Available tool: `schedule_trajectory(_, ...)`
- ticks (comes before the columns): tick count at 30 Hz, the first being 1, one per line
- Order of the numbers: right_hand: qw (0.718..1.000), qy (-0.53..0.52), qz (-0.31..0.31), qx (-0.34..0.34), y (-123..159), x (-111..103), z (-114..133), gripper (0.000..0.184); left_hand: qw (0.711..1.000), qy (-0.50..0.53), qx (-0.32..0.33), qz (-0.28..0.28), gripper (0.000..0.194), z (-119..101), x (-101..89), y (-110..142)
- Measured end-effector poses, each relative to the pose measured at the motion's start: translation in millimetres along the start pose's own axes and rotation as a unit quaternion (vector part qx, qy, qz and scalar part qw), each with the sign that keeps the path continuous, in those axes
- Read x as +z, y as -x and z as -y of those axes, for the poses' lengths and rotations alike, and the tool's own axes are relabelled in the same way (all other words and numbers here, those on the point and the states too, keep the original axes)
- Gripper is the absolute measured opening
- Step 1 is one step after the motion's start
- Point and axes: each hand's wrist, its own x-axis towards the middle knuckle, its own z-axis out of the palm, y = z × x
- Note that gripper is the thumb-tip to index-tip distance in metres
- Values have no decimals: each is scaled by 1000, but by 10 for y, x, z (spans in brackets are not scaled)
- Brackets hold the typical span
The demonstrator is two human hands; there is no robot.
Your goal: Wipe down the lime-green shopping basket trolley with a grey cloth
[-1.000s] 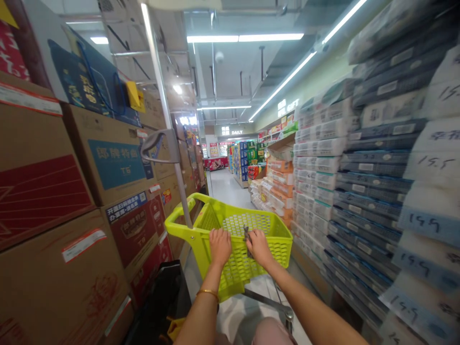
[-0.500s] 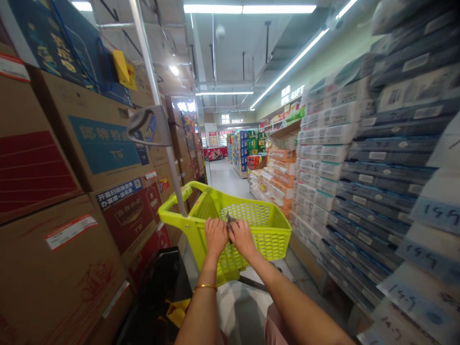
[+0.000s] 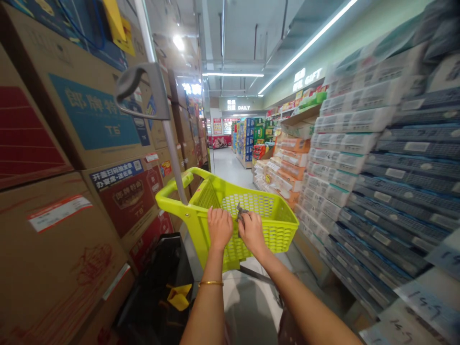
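A lime-green plastic shopping cart (image 3: 276, 235) stands side-on before me, with a perforated basket and a tall metal pole with a grey loop grip near its handle end. My left hand (image 3: 220, 227), a gold bangle on its wrist, has its fingers curled over the cart's near side rim. Just right of it, my right hand (image 3: 252, 232) is closed on a crumpled dark grey cloth (image 3: 243, 209) at the same rim. Its fingertips are partly hidden, so I cannot tell how firmly it also grips the rim.
Stacked cardboard boxes (image 3: 104, 124) rise close on the left. A black bag-like bundle (image 3: 154, 282) with a yellow piece lies below them. On the right stand tall piles of white packs (image 3: 341, 143) and dark packs (image 3: 391, 191). An aisle floor (image 3: 226, 165) runs ahead between shelves.
My right hand has slid right along the rim with the grey cloth, widening the gap to my left hand. My left hand stays on the rim. The view has tilted down slightly.
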Motion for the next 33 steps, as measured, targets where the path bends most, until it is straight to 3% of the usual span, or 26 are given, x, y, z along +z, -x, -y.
schedule_trajectory(5, 998, -32, 43, -36, -159, 17, 154, 18, 1000, 0, -6, -5, 23, 18, 44, 15)
schedule_trajectory(9, 994, -5, 80, -77, -223, -32, -25, 14, 1000, -1, -7, -12, 23, 52, 63, 18)
schedule_trajectory(17, 996, 71, 48, -32, -159, -148, -390, 17, 1000, 4, 0, 5, 23, 36, 52, 8)
schedule_trajectory(27, 999, -38, -5, -34, -110, 152, 76, 22, 998, 18, -46, -40, 24, -54, 111, 27)
schedule_trajectory(33, 994, -15, 27, -101, -107, 100, -106, 17, 1000, 8, -11, -19, 24, 41, 95, 7)
